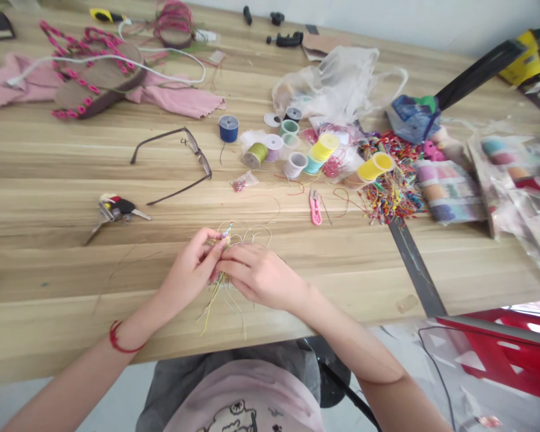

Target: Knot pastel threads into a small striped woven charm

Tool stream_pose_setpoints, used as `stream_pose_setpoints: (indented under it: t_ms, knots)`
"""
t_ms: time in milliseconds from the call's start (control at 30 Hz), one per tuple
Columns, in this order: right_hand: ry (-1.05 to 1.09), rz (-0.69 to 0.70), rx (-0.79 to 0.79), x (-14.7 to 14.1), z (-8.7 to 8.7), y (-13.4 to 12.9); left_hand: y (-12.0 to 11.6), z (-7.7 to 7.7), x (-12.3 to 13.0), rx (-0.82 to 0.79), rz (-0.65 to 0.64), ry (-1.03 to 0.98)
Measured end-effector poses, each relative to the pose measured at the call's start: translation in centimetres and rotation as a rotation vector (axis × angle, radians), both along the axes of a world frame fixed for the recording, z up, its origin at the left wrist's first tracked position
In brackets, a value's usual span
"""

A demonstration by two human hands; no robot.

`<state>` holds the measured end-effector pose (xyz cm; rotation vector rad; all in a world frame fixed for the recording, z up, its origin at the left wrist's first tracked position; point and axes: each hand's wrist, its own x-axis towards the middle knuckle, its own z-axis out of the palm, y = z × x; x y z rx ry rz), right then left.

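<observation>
My left hand (188, 271) and my right hand (261, 276) meet just above the wooden table's front edge, their fingertips pinching a small bundle of thin yellow and pale threads (220, 287). A tiny blue-and-white braided piece (227, 233) sticks up from the fingertips. Loose strands hang below both hands and curl out to the right. A red cord bracelet (122, 338) circles my left wrist. The pinched part of the bundle is hidden by my fingers.
Spools of thread (255, 155), pink scissors (315, 207), glasses (184, 162), keys (117, 210), a tangle of coloured threads (389, 180) and a plastic bag (328, 84) lie on the table (49, 264). A red crate (499, 354) stands at the lower right.
</observation>
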<state>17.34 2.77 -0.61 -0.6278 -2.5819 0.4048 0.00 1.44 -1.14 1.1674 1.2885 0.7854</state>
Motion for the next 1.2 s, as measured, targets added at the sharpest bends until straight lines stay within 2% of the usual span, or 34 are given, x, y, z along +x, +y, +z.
stream_pose_setpoints:
  t_ms: [167, 500, 833, 1033, 1200]
  knots:
    - [-0.001, -0.003, 0.143, 0.1, -0.14, 0.14, -0.07, 0.17, -0.24, -0.03, 0.016, -0.018]
    - [0.082, -0.035, 0.053, -0.07, -0.41, -0.17, -0.34, -0.08, -0.45, 0.0, -0.051, 0.001]
    - [0.037, -0.027, 0.207, 0.22, 0.11, 0.12, -0.45, 0.38, -0.46, -0.014, -0.06, 0.002]
    - [-0.011, -0.001, 0.212, 0.27, -0.03, 0.36, -0.41, 0.08, -0.34, 0.001, -0.07, -0.006]
    - [-0.004, -0.002, 0.106, 0.04, -0.1, 0.26, -0.42, 0.28, -0.23, -0.009, -0.067, -0.024]
